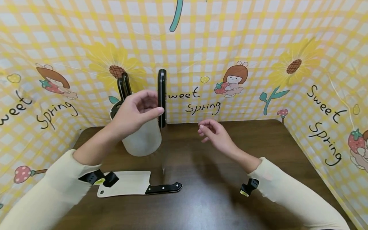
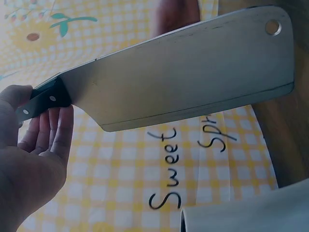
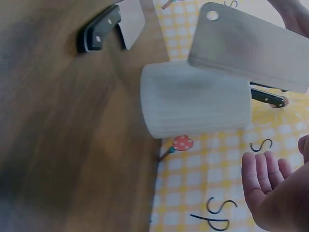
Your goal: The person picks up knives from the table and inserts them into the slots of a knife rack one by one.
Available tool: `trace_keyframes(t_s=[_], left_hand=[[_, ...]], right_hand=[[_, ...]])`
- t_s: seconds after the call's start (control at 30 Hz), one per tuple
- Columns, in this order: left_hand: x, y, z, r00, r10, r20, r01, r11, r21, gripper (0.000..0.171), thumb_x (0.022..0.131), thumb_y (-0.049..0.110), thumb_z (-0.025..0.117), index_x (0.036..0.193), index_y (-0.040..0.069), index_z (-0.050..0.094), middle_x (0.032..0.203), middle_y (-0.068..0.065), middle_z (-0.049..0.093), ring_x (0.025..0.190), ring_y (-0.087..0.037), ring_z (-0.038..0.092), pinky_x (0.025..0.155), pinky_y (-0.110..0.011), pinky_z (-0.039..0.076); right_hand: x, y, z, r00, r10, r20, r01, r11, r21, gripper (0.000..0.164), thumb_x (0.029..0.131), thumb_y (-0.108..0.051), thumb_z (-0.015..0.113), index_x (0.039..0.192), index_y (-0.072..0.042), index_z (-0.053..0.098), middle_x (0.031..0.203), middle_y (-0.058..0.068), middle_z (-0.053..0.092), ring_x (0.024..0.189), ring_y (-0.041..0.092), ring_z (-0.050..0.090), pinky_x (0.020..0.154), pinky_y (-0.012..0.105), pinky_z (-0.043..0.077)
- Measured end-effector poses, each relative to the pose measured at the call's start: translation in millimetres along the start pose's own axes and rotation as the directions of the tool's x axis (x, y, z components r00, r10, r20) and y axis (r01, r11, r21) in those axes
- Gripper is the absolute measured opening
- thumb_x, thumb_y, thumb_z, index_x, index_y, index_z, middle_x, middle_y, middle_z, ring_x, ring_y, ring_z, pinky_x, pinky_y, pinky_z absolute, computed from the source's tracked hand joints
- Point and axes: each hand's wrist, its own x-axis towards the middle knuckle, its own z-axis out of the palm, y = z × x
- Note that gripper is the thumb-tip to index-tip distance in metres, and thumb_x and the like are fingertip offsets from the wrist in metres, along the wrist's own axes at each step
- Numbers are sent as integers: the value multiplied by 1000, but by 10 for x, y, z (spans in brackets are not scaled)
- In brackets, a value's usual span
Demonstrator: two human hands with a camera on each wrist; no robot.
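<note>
Work is looking partway through, judging by how the knives are sitting. One cleaver [image 1: 126,183] is lying flat on the desk [image 1: 212,204], handle pointing right. Two black handles [image 1: 126,83] are sticking up from the white holder [image 1: 142,140], so those pieces are staying housed. A second cleaver [image 2: 183,72] is hanging in the air just beside the holder, blade down, outside it; placing this one is apparently what is left. Which way the knives are being moved, in or out, cannot be told from this moment.

Left hand [image 1: 129,111] is gripping the hanging cleaver by its handle, thumb on one side, fingers on the other, a narrow pinch. Right hand [image 1: 214,132] is hovering over the desk, fingers loosely bent, holding nothing, touching nothing, well apart from the holder.
</note>
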Motion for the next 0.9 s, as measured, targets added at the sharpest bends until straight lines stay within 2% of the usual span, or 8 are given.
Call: trace_keyframes(t_s=[0.13,0.33,0.4,0.5,0.6,0.77,0.83,0.9], left_hand=[[-80,13,-125,999,13,-45,-15,999,-47,21,96,1,67,116,3,63,104,-3,67,94,-15,67,78,-20,55],[-177,-3,-318,993,19,-120,-42,981,-188,23,94,-8,65,109,9,67,100,-6,66,90,-15,66,80,-19,56],[-208,1,-379,990,14,-142,-47,971,-236,24,94,-10,63,108,9,67,99,-6,65,90,-15,65,80,-18,56],[-255,22,-477,984,9,-177,-57,962,-268,23,94,-10,63,109,7,67,99,-5,66,92,-14,64,81,-17,55],[-296,42,-575,981,8,-196,-60,963,-262,21,95,-8,63,111,7,67,101,-4,67,93,-13,63,80,-16,54],[-342,59,-721,971,36,-236,-91,969,-229,20,95,-6,64,110,5,69,98,-3,68,89,-12,63,78,-14,53],[-350,58,-778,968,51,-248,-115,961,-250,19,95,-9,62,110,3,69,97,-5,68,87,-12,63,77,-15,54],[-352,55,-835,966,63,-251,-143,939,-314,20,96,-12,59,110,-1,67,97,-7,67,87,-14,62,78,-17,54]], right_hand=[[-52,129,60,1000,5,15,-5,1000,0,23,106,-13,56,121,5,58,102,13,65,95,32,64,75,35,61],[-114,286,155,999,17,28,-17,1000,-21,24,102,-8,63,120,7,58,103,18,65,87,19,64,76,44,62],[-133,322,186,999,18,34,-18,1000,-23,24,100,-7,65,120,6,59,104,19,65,87,23,64,78,51,60],[-160,367,234,999,19,49,-17,999,-27,24,98,-7,68,118,5,59,103,17,66,89,34,65,78,53,60],[-189,425,290,998,14,68,-11,999,-48,24,96,-7,71,116,3,61,102,15,67,89,37,65,75,45,62],[-243,516,408,994,-1,110,16,991,-134,24,93,-9,75,113,-2,63,100,9,68,91,22,64,81,35,57],[-268,546,464,991,-3,132,26,985,-172,25,92,-12,77,112,-4,64,100,7,68,93,18,63,83,36,54],[-297,573,521,987,-1,158,32,980,-196,26,91,-14,78,113,-7,64,101,6,67,92,16,63,82,36,54]])
